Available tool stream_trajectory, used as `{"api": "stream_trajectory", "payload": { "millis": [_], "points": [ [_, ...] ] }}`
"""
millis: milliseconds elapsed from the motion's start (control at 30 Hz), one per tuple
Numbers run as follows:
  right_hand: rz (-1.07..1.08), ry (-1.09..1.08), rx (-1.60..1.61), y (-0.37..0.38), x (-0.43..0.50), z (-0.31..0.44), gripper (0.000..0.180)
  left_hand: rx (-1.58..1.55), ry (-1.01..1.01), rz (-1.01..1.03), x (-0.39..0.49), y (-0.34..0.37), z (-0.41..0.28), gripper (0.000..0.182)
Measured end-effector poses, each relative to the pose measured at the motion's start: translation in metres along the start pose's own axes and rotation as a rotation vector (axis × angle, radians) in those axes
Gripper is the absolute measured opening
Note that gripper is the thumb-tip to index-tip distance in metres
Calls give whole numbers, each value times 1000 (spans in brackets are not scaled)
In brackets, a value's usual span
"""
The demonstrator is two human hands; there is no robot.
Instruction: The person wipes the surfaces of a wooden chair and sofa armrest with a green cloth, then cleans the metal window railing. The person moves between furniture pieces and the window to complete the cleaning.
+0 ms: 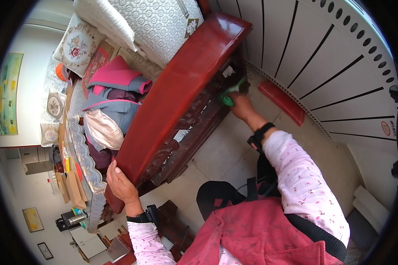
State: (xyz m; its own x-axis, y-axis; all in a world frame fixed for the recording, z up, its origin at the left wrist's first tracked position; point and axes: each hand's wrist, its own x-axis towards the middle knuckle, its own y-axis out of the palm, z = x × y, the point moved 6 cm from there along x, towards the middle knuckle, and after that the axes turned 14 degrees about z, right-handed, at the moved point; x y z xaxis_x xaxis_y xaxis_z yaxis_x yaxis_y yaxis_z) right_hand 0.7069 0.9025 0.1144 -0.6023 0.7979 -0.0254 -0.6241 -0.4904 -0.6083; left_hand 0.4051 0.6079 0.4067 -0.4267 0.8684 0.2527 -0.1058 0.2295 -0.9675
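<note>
A glossy red-brown wooden armrest (172,99) of a carved sofa runs diagonally before me. On its lower left end rests my left hand (122,184), fingers laid over the edge and holding nothing loose. My right hand (240,105) grips a green cloth (228,98) against the dark carved side panel (199,114) under the armrest, near its far end. Part of the cloth is hidden by my fingers. Behind the armrest, a pink and grey jacket (114,82) lies on the seat.
A white slatted radiator (318,66) stands at the right, with a red object (282,102) on the tiled floor (215,155) beside it. Cushions (78,46) lie on the sofa. A table with a lace-edged cloth (89,165) and cardboard boxes (74,188) is at the left.
</note>
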Motion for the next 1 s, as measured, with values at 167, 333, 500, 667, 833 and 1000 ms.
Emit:
{"api": "stream_trajectory", "payload": {
  "millis": [167, 333, 500, 667, 833, 1000],
  "points": [
    [-342, 71, 157, -37, 6, -12, 48, -6, -20, 3, 1, 2, 2, 40],
    [-294, -55, -342, -33, 44, -12, 47, 8, -12, -11, 1, 0, 0, 39],
    [-262, 17, -427, -8, 7, 6, 48, -7, -12, -28, 1, -1, -2, 38],
    [-252, -176, -323, 39, -14, 66, 41, -30, -14, -35, 0, -1, -1, 37],
    [-16, -299, -340, 70, -15, 80, 31, -14, -11, -54, 1, -2, -1, 35],
    [527, -453, -72, 107, -82, 86, 35, 4, -13, -55, -1, -1, 0, 35]
  ]
}}
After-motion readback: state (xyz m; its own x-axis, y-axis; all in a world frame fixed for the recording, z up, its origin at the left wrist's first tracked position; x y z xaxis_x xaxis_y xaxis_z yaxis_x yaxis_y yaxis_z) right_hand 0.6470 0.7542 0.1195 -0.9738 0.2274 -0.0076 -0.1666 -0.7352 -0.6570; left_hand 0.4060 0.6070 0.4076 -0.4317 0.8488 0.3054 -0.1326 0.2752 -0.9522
